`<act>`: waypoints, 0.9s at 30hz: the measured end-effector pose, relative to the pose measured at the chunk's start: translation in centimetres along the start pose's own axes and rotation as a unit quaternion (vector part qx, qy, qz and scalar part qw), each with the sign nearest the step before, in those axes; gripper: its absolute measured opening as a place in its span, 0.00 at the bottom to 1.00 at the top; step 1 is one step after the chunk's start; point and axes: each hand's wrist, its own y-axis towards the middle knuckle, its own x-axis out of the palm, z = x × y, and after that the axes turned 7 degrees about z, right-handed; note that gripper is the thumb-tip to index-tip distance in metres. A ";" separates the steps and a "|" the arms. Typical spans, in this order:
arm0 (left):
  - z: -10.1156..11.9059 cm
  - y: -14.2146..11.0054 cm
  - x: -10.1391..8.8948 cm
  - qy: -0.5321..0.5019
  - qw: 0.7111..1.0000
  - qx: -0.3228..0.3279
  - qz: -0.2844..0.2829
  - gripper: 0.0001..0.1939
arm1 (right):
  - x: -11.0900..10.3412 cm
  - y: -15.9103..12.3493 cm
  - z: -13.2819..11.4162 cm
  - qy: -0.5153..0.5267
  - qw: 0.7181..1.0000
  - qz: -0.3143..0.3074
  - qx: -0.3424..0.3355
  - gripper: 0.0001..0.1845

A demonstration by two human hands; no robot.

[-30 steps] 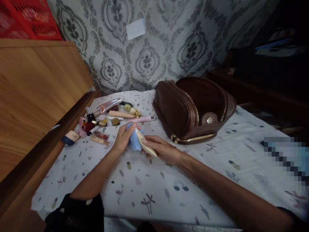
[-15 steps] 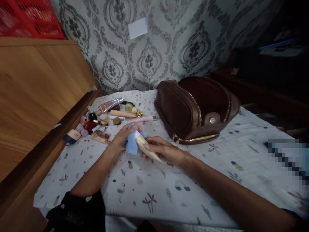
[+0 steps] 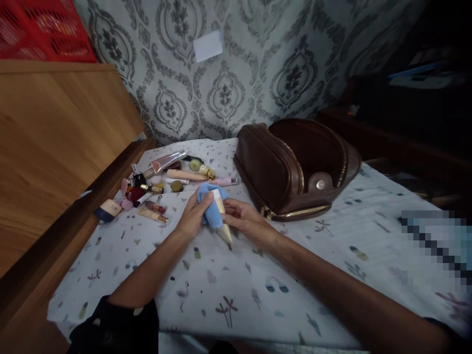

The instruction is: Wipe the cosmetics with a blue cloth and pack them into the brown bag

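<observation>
Tube (image 3: pixel 226 235), cream with a white upper end, at center of frame, tapered end directed downward. Blue cloth (image 3: pixel 213 215) wrapped partly around the tube, covering a portion of the front. Left hand (image 3: pixel 191 216) closed on the blue cloth and tube from the left side, thumb near the white end. Right hand (image 3: pixel 247 221) at right side of the tube, spread narrow, fingers bent, thumb and fingertips against the tube body. Brown bag (image 3: pixel 264 172) right of center, resting on the printed tablecloth (image 3: pixel 273 314), main zipper open, round snap on the front tab. Cosmetics (image 3: pixel 176 185) left of center, lying in a loose cluster: pink tube (image 3: pixel 165 162) toward the rear; pink stick (image 3: pixel 225 181) just beyond the hands; beige-and-navy container (image 3: pixel 108 210) at far left of the group. Patterned wallpaper (image 3: pixel 243 73) across top of frame, bearing a white card (image 3: pixel 207 46). Red basket (image 3: pixel 47 29) at upper left, above a wooden panel (image 3: pixel 55 113).
</observation>
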 end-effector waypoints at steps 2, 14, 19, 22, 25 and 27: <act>0.0 -0.3 0.0 0.059 0.997 0.046 0.015 0.24 | 0.1 0.0 0.3 -0.008 1.000 -0.001 0.004 0.25; 1.5 -0.8 -0.1 0.211 0.962 0.153 0.085 0.23 | 0.8 -0.4 0.4 -0.019 0.999 -0.040 0.031 0.28; 1.5 -0.1 -0.5 0.198 0.972 0.106 0.062 0.23 | 0.5 -0.1 0.4 0.027 0.999 -0.014 0.023 0.31; 1.7 0.0 -0.6 0.234 0.966 0.106 -0.026 0.24 | 0.1 0.2 0.4 0.038 0.998 0.050 -0.010 0.31; 1.9 -0.2 -0.7 0.342 0.927 0.114 -0.102 0.20 | -0.1 0.3 0.4 0.035 0.996 0.073 -0.022 0.29; 1.8 -0.2 -0.8 0.401 0.903 0.122 -0.095 0.18 | -0.1 0.3 0.4 0.035 0.997 0.063 -0.017 0.27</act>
